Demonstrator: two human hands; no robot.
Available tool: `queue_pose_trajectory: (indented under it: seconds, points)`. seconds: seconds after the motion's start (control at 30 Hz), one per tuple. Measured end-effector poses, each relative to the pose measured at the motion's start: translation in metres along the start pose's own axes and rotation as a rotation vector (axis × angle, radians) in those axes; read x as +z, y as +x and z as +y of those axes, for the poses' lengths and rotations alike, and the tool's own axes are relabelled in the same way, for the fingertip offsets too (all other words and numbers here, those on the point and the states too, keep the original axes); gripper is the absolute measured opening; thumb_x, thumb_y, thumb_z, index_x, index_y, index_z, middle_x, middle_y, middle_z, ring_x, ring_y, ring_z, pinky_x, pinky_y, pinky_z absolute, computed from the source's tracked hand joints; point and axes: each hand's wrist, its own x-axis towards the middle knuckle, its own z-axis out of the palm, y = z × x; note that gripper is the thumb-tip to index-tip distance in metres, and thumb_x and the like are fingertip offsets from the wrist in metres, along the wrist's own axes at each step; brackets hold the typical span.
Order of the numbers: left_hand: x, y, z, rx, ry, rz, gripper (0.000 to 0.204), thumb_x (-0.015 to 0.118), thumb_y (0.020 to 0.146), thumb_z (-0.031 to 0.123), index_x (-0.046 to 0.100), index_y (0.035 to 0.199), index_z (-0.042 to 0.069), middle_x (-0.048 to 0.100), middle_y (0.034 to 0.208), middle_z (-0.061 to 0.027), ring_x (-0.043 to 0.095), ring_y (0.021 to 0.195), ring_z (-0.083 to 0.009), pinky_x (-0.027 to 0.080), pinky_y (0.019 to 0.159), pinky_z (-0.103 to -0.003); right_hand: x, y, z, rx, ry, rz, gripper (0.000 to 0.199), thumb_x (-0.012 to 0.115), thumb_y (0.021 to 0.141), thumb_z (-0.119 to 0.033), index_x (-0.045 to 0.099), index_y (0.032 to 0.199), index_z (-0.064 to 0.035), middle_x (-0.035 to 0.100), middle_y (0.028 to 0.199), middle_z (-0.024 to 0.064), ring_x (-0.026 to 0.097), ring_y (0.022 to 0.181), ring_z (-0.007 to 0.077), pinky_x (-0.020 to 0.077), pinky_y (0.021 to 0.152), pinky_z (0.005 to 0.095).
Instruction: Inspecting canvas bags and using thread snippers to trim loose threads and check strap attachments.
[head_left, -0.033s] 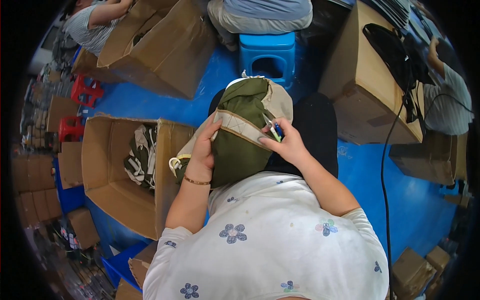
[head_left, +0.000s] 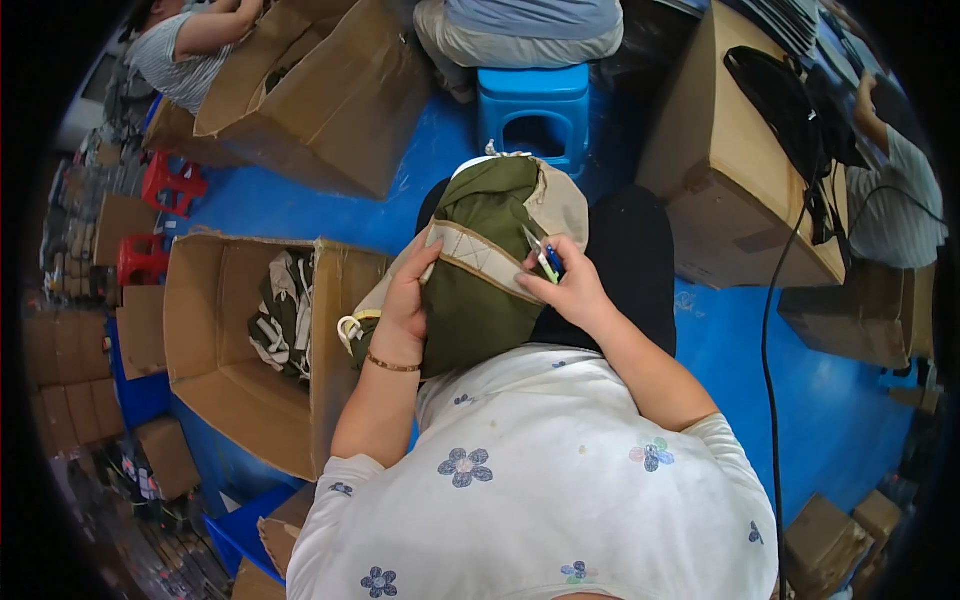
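Across my lap lies an olive-green and beige fabric bag (head_left: 478, 320) with a light webbing strap (head_left: 480, 258) stitched over it. My left hand (head_left: 406, 292) is closed on the bag's left side, the thumb on the strap's left end. Small thread snips (head_left: 546, 262) with a pointed metal blade and green, white and blue handles sit in my closed right hand (head_left: 578, 285). That hand's thumb and a fingertip meet at the strap's right end. A pale cord loop (head_left: 350, 327) sticks out beside my left wrist, and a drawstring cord (head_left: 500, 152) lies at the bag's far end.
An open carton (head_left: 240, 390) on my left holds olive and beige pieces (head_left: 285, 315). Ahead are a big carton (head_left: 320, 110) and a blue stool (head_left: 535, 105) with a seated person. On the right, a tall carton (head_left: 740, 180) carries black fabric, and a black cable (head_left: 768, 380) hangs down.
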Motion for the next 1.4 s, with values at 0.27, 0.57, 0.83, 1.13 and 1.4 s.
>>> queue_pose_trajectory:
  seconds: [0.27, 0.57, 0.83, 1.13, 1.4]
  points:
    - [-0.003, 0.001, 0.011, 0.111, 0.067, 0.055, 0.043, 0.050, 0.089, 0.011, 0.040, 0.130, 0.004, 0.050, 0.125, -0.0117, 0.050, 0.113, -0.0223, 0.042, 0.095, -0.033, -0.007, -0.005, -0.007, 0.116, 0.198, -0.123, 0.031, 0.073, 0.073, -0.005, 0.049, 0.093, -0.0063, 0.054, 0.077, -0.0025, 0.049, 0.070, 0.0041, 0.0402, 0.060, 0.0187]
    - [0.052, -0.040, 0.023, 1.056, 2.028, 0.506, 0.024, 0.060, 0.084, 0.024, 0.064, 0.093, 0.002, 0.057, 0.098, -0.0117, 0.052, 0.092, -0.0301, 0.040, 0.079, -0.039, -0.011, -0.012, -0.028, 0.225, 0.409, -0.087, 0.033, 0.074, 0.072, -0.005, 0.049, 0.093, -0.0084, 0.052, 0.078, -0.0024, 0.047, 0.069, 0.0042, 0.0388, 0.057, 0.0175]
    - [0.039, -0.030, -0.006, 0.589, 1.883, 0.244, 0.059, 0.063, 0.077, 0.048, 0.059, 0.103, -0.005, 0.060, 0.093, -0.0140, 0.055, 0.093, -0.0306, 0.043, 0.081, -0.039, -0.025, -0.022, -0.043, 0.203, 0.493, -0.028, 0.032, 0.073, 0.071, -0.004, 0.048, 0.091, -0.0094, 0.052, 0.075, -0.0023, 0.045, 0.061, 0.0027, 0.0351, 0.050, 0.0161]
    - [0.057, 0.002, -0.018, -0.041, 0.813, -0.115, 0.028, 0.069, 0.077, 0.010, 0.061, 0.101, -0.003, 0.064, 0.093, -0.0031, 0.057, 0.082, -0.0068, 0.046, 0.074, -0.021, -0.055, -0.048, -0.023, 0.139, 0.426, 0.144, 0.033, 0.073, 0.071, -0.005, 0.045, 0.089, -0.0109, 0.050, 0.074, -0.0015, 0.042, 0.055, 0.0019, 0.0308, 0.042, 0.0151]
    - [0.068, 0.021, -0.032, -0.102, 0.602, -0.134, 0.023, 0.064, 0.081, 0.011, 0.061, 0.100, -0.003, 0.064, 0.094, -0.0048, 0.058, 0.082, -0.0079, 0.046, 0.073, -0.021, -0.059, -0.056, -0.017, 0.146, 0.414, 0.276, 0.032, 0.071, 0.073, -0.006, 0.043, 0.087, -0.0112, 0.049, 0.075, -0.0006, 0.041, 0.053, 0.0020, 0.0304, 0.040, 0.0151]
